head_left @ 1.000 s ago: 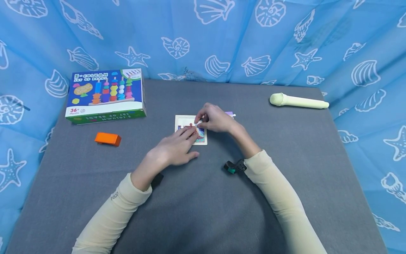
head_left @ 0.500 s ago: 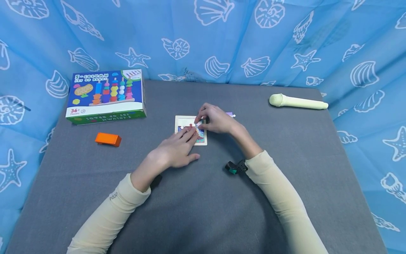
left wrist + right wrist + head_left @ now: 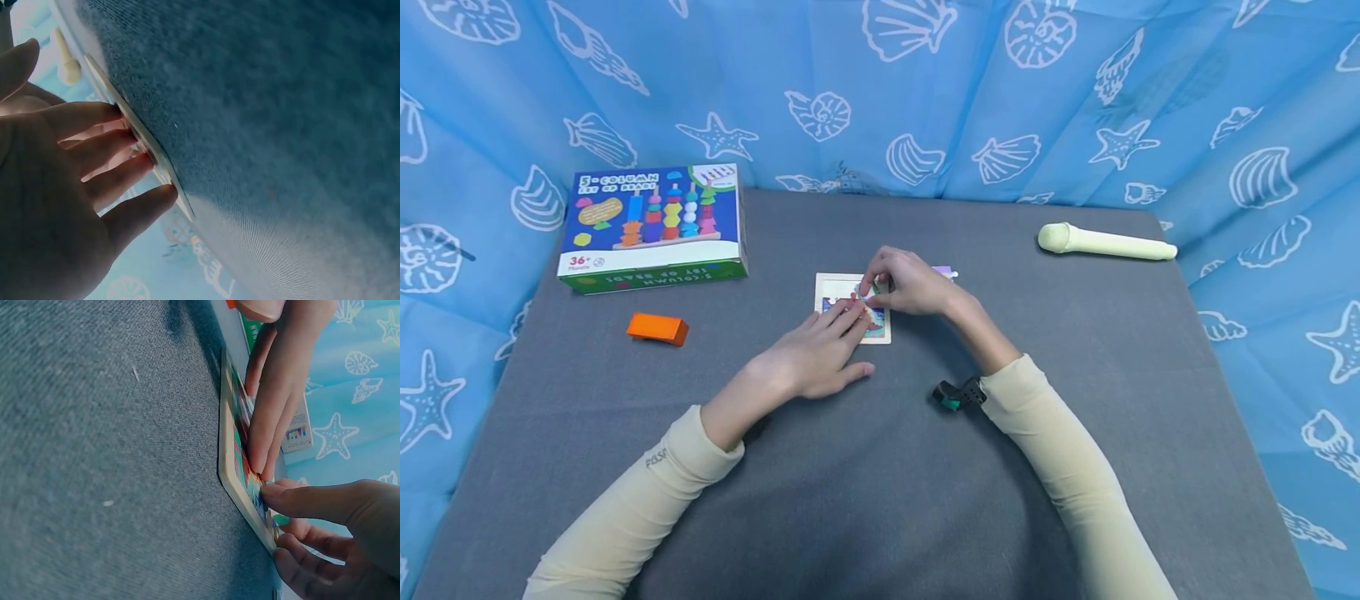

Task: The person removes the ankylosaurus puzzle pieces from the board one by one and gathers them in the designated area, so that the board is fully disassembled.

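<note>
The puzzle board [image 3: 835, 285] lies near the middle of the counter [image 3: 850, 500]. From its seven o'clock, the left hand [image 3: 808, 354] rests nearly straight fingers on it; toward its one o'clock, the right hand [image 3: 910, 282] pinches a small piece [image 3: 280, 519]. Seating it probably wants light steadying, aligned edges, then even pressure.

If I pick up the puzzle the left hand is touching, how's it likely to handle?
The puzzle is probably stiff, since its frame looks straight and unbent. It seems likely to be light, being thin. Tilting it might spill pieces, as its far side looks partly unfilled.
</note>
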Available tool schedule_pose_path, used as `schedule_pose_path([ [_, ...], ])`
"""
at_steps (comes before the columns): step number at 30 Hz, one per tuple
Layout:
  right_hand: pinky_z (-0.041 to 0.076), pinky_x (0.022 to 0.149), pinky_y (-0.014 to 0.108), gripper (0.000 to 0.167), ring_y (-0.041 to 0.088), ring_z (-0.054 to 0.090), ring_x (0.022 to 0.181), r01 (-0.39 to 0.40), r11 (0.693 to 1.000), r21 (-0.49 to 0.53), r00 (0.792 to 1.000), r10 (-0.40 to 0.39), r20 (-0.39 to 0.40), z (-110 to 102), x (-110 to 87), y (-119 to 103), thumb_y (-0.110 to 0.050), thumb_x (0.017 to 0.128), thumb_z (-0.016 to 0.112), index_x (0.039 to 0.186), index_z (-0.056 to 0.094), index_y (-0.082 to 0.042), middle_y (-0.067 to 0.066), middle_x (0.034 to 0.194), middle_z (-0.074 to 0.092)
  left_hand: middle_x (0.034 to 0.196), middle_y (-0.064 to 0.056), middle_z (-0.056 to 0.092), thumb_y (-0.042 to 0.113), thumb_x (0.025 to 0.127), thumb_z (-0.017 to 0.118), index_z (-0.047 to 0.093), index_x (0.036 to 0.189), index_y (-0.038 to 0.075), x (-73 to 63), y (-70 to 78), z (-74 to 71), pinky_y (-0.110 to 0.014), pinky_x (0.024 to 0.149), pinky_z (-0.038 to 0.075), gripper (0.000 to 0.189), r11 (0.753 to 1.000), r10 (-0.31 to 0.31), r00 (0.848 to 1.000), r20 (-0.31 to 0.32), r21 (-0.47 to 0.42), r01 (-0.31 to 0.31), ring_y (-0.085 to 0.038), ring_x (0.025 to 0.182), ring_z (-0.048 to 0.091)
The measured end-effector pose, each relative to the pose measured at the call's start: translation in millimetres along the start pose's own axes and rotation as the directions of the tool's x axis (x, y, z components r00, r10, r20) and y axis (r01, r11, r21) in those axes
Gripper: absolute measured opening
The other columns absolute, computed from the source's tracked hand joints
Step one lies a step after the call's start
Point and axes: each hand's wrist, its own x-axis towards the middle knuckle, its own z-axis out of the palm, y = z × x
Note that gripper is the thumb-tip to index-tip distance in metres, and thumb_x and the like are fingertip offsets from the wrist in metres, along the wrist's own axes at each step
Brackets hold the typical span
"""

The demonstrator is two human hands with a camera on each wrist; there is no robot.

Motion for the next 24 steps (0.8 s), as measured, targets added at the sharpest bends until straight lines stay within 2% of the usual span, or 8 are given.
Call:
schedule_pose_path([
  [5,0.058,0.092,0.039,0.012,0.026,0.068,0.102,0.015,1.000,0.021,0.999,-0.015,-0.032,-1,-1.1,1,-0.004,0.097,0.079,0.109,0.081,-0.005,0.014,0.116,0.072,0.185,-0.013,0.006,0.055,0.114,0.046,0.015,0.175,0.007,-0.8,-1.9,-1.7,-0.061,0.139,0.017,0.083,1.000,0.022,1.000,-0.001,0.009,-0.022,-0.034,0.173,0.004],
  [9,0.064,0.091,0.039,0.013,0.024,0.075,0.099,0.015,0.995,0.099,0.998,-0.009,-0.055,-4,-4.2,3,-0.001,0.098,0.078,0.111,0.078,-0.004,0.013,0.113,0.076,0.185,-0.014,0.007,0.059,0.113,0.046,0.016,0.174,0.007,-2.0,-3.1,-2.5,-0.058,0.140,0.017,0.086,0.999,0.038,0.999,-0.014,0.030,-0.038,-0.034,0.173,0.006],
  [14,0.065,0.090,0.038,0.017,0.024,0.078,0.096,0.014,0.978,0.207,0.998,0.000,-0.066,-12,-13.2,9,0.000,0.097,0.078,0.114,0.077,-0.002,0.014,0.110,0.078,0.184,-0.015,0.012,0.060,0.112,0.048,0.019,0.174,0.005,-3.0,-4.9,-1.9,-0.056,0.140,0.019,0.088,0.997,0.062,0.997,-0.038,0.049,-0.060,-0.035,0.173,0.009],
  [20,0.061,0.081,0.024,0.023,0.020,0.074,0.092,-0.027,0.949,0.313,0.994,0.060,-0.097,-25,-31.0,25,0.001,0.096,0.079,0.119,0.077,0.000,0.018,0.110,0.074,0.185,-0.014,0.007,0.060,0.111,0.049,0.015,0.174,0.007,-2.2,-4.9,-0.7,-0.055,0.140,0.016,0.090,0.998,0.045,0.999,-0.017,0.049,-0.044,-0.035,0.173,0.005],
  [24,0.056,0.070,0.021,0.025,0.013,0.073,0.083,-0.076,0.916,0.393,0.986,0.129,-0.110,-36,-46.0,39,0.001,0.095,0.080,0.119,0.077,0.001,0.018,0.109,0.073,0.185,-0.013,0.006,0.060,0.112,0.048,0.014,0.175,0.008,-2.2,-3.5,-0.9,-0.055,0.141,0.016,0.089,0.998,0.035,0.999,-0.002,0.054,-0.035,-0.034,0.173,0.004],
])
